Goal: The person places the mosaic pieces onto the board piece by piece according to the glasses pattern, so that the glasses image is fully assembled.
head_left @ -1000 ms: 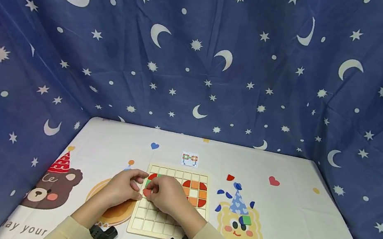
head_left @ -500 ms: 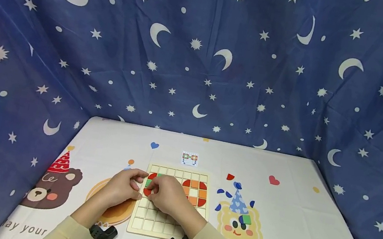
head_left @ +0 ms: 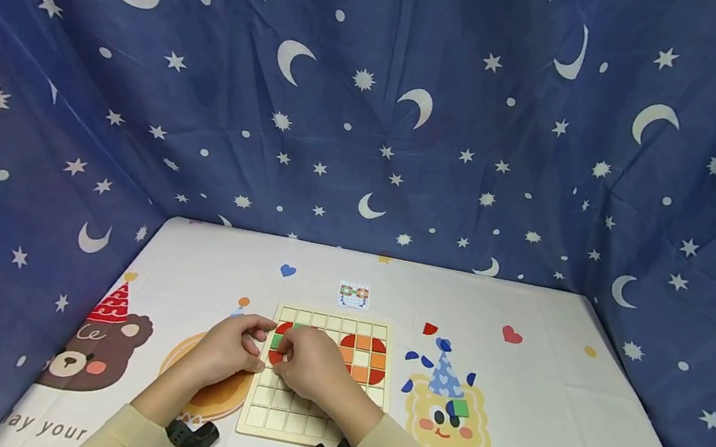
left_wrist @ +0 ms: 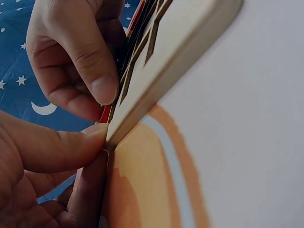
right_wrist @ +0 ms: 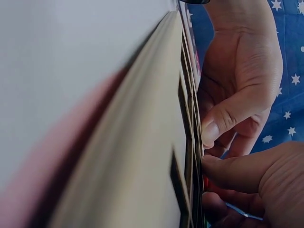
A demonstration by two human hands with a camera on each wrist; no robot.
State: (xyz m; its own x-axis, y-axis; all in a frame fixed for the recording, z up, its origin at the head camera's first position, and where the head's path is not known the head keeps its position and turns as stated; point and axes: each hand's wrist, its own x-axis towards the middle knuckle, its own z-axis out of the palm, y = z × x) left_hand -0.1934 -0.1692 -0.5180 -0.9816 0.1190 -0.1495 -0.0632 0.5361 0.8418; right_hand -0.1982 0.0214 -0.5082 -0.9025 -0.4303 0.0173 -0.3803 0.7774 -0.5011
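A pale wooden grid board [head_left: 274,420] lies flat on the table. My left hand [head_left: 227,353] holds its left edge, fingertip and thumb apart along the rim; the left wrist view shows the thumb [left_wrist: 90,135] on the edge. Over the board's left part, my right hand [head_left: 310,364] has its fingertips pinched down at a round-edged red piece [head_left: 273,357], which they partly cover. Just above sit a green piece [head_left: 276,341] and another red piece [head_left: 284,327]. Other pieces under the right hand are hidden. A ring of red and orange pieces [head_left: 364,343] fills the right part.
A small pattern card [head_left: 354,295] lies behind the board. To its right are a loose red piece [head_left: 429,329], several blue pieces [head_left: 427,362] and a green square [head_left: 461,408] on the printed tablecloth [head_left: 535,439]. A starry blue curtain [head_left: 377,101] surrounds the table.
My right fingertips have shifted slightly over the red piece. The left hand stays at the board's edge. The head view has tilted a little.
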